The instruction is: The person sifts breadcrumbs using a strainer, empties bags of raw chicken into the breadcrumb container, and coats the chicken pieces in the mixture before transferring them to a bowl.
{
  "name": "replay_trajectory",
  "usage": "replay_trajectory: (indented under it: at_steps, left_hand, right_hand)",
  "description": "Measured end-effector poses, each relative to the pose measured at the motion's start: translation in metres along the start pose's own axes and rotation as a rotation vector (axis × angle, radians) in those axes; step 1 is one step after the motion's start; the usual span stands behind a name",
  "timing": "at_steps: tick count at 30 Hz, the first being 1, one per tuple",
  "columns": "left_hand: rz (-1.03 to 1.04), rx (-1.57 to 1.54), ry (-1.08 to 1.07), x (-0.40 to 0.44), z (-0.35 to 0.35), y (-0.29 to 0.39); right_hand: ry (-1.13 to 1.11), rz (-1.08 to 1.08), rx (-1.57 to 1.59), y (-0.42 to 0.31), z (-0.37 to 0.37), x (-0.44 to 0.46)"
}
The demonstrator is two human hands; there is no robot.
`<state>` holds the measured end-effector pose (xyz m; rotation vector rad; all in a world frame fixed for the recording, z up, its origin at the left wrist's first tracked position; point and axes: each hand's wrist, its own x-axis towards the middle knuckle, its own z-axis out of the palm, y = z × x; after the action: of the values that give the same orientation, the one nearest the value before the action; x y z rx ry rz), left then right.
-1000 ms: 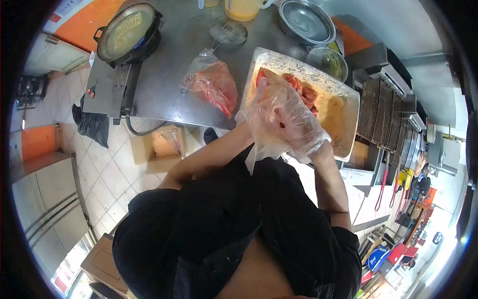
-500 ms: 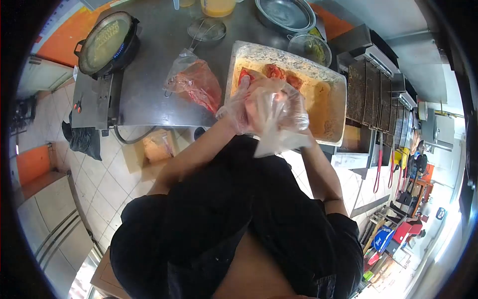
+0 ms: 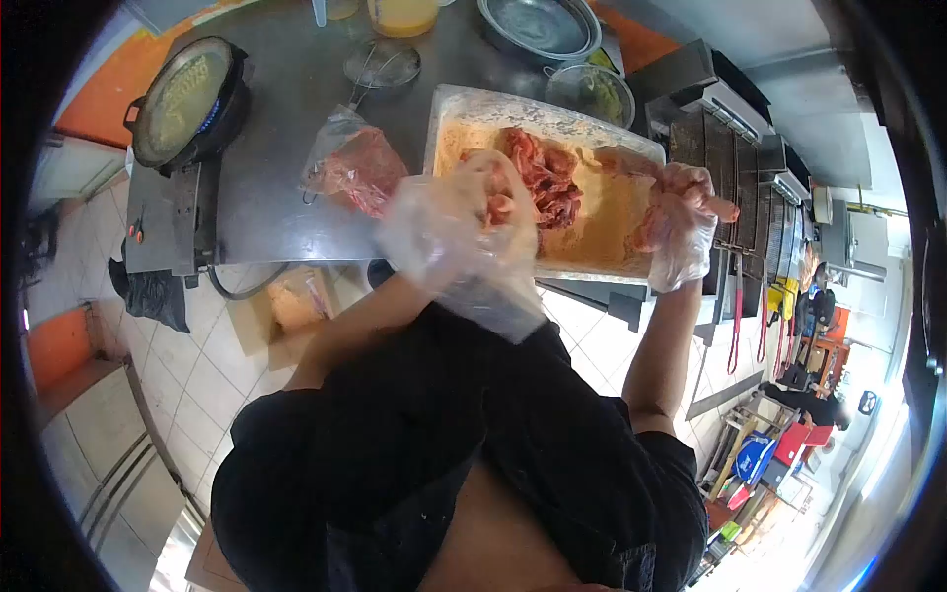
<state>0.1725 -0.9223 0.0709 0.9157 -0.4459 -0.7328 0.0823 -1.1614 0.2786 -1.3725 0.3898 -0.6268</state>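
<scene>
My left hand (image 3: pixel 483 187), in a clear plastic glove, is closed on a clear plastic bag (image 3: pixel 444 247), smeared by motion, over the near left part of a white tray (image 3: pixel 552 107). Red raw meat pieces (image 3: pixel 543 178) lie in the tray on orange-tan powder, beside that hand. My right hand (image 3: pixel 681 212), also gloved, is at the tray's right edge with its fingers curled and its thumb sticking out to the right. What it holds, if anything, I cannot make out. A second clear bag of raw meat (image 3: pixel 363 168) lies on the steel table left of the tray.
A black pan of oil (image 3: pixel 182 104) stands over a flame at the far left. Behind the tray are a wire strainer (image 3: pixel 383 67), a metal bowl (image 3: pixel 541 25) and a sieve (image 3: pixel 590 96). Fryer baskets (image 3: pixel 728 168) stand at the right. Scissors (image 3: pixel 136 227) hang from the table's left side.
My hands have come apart: the right has moved to the tray's right edge, while the left keeps the bag. More red meat shows in the tray. The view has shifted slightly.
</scene>
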Motion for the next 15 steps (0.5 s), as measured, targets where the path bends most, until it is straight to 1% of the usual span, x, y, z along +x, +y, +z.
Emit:
replay_trajectory:
  at_steps: [1, 2, 3, 4, 5, 7, 8, 9, 11, 12, 14, 15]
  left_hand:
    - [-0.124, -0.388, 0.026, -0.002, -0.003, 0.005]
    - [-0.156, -0.514, 0.031, -0.005, -0.005, 0.008]
    - [-0.172, -0.584, 0.035, -0.004, -0.006, 0.01]
    - [-0.171, -0.61, 0.037, -0.005, -0.008, 0.013]
    - [-0.17, -0.622, 0.041, -0.003, -0.008, 0.012]
    - [-0.163, -0.65, 0.048, 0.0, -0.009, 0.011]
    - [-0.159, -0.666, 0.049, 0.001, -0.009, 0.011]
    - [-0.154, -0.678, 0.051, 0.001, -0.009, 0.012]
    - [-0.156, -0.699, 0.057, 0.002, -0.009, 0.013]
    - [-0.154, -0.705, 0.058, 0.003, -0.009, 0.014]
    - [-0.154, -0.72, 0.063, 0.005, -0.008, 0.012]
    - [-0.148, -0.733, 0.062, 0.007, -0.006, 0.009]
  right_hand:
    - [0.003, -0.001, -0.005, -0.003, -0.005, 0.002]
    - [-0.063, 0.078, 0.019, -0.004, -0.011, 0.008]
    - [-0.13, 0.158, 0.046, -0.005, -0.019, 0.015]
    - [-0.264, 0.206, -0.083, 0.008, -0.057, 0.029]
    - [-0.261, 0.21, -0.079, 0.014, -0.067, 0.034]
    - [-0.176, 0.41, -0.269, 0.022, -0.076, 0.043]
    - [-0.116, 0.396, -0.738, 0.026, -0.078, 0.053]
    - [-0.117, 0.397, -0.736, 0.026, -0.078, 0.054]
    - [0.008, 0.124, -1.039, 0.021, -0.077, 0.058]
    - [-0.035, 0.045, -0.696, 0.018, -0.06, 0.053]
    - [-0.155, 0.146, -0.407, -0.009, 0.018, 0.023]
    - [-0.354, 0.17, -0.365, -0.005, 0.044, 0.011]
